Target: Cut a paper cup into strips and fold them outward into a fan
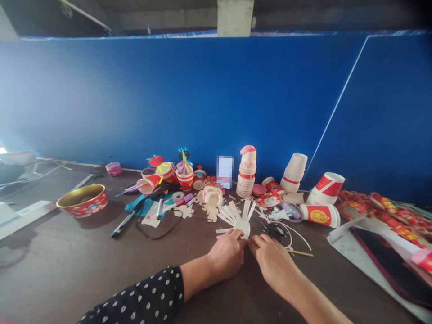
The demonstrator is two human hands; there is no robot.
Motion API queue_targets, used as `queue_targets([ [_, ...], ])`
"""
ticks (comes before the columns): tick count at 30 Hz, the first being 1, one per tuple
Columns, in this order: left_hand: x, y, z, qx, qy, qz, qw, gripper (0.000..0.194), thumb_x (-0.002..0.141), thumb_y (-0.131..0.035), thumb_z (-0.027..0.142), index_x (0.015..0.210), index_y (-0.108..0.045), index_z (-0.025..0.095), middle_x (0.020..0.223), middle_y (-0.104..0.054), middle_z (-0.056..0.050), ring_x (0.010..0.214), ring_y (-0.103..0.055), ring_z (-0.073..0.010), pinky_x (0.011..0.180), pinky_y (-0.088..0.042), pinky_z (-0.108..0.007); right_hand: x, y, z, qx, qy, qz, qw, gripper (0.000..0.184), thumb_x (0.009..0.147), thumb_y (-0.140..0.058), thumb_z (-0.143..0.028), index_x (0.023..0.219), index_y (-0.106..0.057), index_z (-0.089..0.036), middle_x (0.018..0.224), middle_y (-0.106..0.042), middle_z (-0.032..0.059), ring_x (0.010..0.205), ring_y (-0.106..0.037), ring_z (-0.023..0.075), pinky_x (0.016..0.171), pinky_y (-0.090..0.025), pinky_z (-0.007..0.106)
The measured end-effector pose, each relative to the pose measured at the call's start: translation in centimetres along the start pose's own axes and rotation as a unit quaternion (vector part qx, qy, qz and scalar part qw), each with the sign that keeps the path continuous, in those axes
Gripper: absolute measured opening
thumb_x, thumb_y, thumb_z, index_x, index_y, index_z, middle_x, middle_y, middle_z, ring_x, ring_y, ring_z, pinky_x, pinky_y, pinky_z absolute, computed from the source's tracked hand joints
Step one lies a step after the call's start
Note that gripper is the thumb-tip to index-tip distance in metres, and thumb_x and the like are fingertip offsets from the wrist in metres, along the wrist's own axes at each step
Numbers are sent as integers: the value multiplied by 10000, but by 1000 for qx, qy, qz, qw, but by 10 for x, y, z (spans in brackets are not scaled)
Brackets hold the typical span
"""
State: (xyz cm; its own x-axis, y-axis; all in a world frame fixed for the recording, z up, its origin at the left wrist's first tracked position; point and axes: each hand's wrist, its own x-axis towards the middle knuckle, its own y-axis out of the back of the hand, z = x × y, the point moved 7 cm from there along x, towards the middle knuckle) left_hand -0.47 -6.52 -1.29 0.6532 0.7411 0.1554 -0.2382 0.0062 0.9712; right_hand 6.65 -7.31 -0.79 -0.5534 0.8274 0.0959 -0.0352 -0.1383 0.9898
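Between my hands is a white paper cup [242,226] cut into strips that fan out from its round base like rays. My left hand [227,253] has its fingers closed on the near left side of the base and strips. My right hand [270,257] pinches at the near right edge, its fingertips meeting those of the left. The strips nearest me are mostly hidden under my fingers. Just beyond the fan stands a cream cut-out figure [212,208]. Black-handled scissors [275,229] lie right of the cup, near my right hand.
Stacked paper cups [246,180] stand at the back. A red bowl with gold inside [83,202] is at left, near markers [126,221]. Decorated cups [185,177] sit behind. At right are a tipped red cup [319,216], a phone [391,261] and a wooden stick [300,253].
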Motion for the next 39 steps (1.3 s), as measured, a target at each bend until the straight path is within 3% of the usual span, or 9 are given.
queue_targets([
  [10, 3, -12, -4, 53, 8, -14, 998, 172, 770, -430, 117, 919, -515, 131, 963, -530, -95, 860, -473, -195, 732, -454, -281, -4, 5, 10, 90, -26, 28, 995, 336, 882, -308, -98, 905, -636, -168, 927, -599, 80, 868, -535, 186, 745, -367, 272],
  [14, 3, -9, -1, 49, 0, -24, 999, 170, 769, -424, 118, 907, -522, 123, 951, -531, -101, 863, -475, -196, 726, -454, -278, -4, 9, 17, 137, -36, 31, 989, 347, 807, -355, -41, 980, -618, -188, 868, -615, 55, 850, -552, 172, 738, -377, 254],
  [18, 2, -6, 1, 54, -4, -40, 998, 143, 766, -439, 138, 880, -523, 123, 951, -528, -103, 858, -473, -201, 730, -451, -288, -4, 11, 14, 137, -15, 7, 990, 303, 812, -367, -72, 879, -640, -185, 848, -624, 58, 837, -554, 175, 728, -384, 255],
  [23, 2, -5, 0, 47, 0, -27, 999, 145, 749, -462, 144, 885, -511, 135, 951, -527, -93, 858, -478, -203, 743, -449, -302, -4, 10, 14, 138, -28, 9, 990, 369, 908, -277, -182, 802, -630, -166, 825, -609, 79, 818, -557, 175, 720, -385, 260],
  [39, 14, -6, -16, 44, 31, 22, 998, 200, 846, -464, 243, 761, -616, 145, 863, -559, -83, 889, -477, -210, 762, -429, -308, 6, 5, 19, 129, -6, 48, 990, 283, 884, -365, -174, 821, -640, -193, 806, -616, 42, 823, -529, 162, 707, -359, 238],
])
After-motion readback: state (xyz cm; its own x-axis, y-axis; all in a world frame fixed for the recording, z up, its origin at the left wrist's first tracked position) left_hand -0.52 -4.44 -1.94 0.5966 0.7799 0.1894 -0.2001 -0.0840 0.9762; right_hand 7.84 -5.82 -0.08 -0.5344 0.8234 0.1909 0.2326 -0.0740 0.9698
